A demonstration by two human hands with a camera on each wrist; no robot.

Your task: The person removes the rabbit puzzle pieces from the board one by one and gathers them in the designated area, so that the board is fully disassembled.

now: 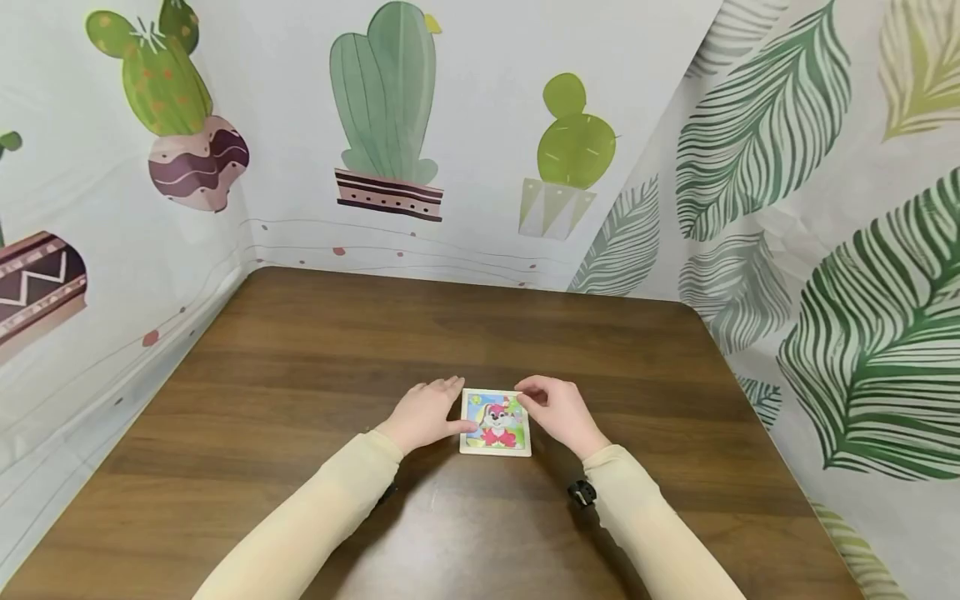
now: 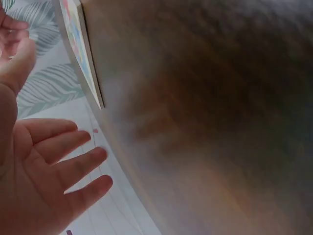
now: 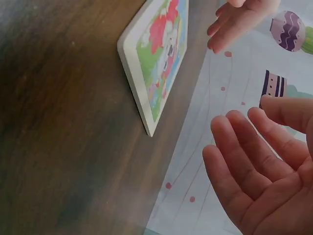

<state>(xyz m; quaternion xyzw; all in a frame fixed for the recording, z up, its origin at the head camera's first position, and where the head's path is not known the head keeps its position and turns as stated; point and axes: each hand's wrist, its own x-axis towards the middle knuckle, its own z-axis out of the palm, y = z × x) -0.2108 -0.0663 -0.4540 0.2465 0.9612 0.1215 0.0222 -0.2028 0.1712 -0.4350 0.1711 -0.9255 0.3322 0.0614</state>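
Handling cartoon-animal board (image 1: 495, 421): press both sides evenly
Your left hand (image 1: 422, 414): fingers spread, empty
Right hand (image 1: 561, 410): fingers relaxed, empty

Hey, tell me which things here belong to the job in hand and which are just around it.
Part of the job:
- cartoon picture board, flat between the hands
- left hand
- right hand, near its far corner

Just around it:
- wooden table, as support
- cactus-print backdrop
- leaf-print backdrop
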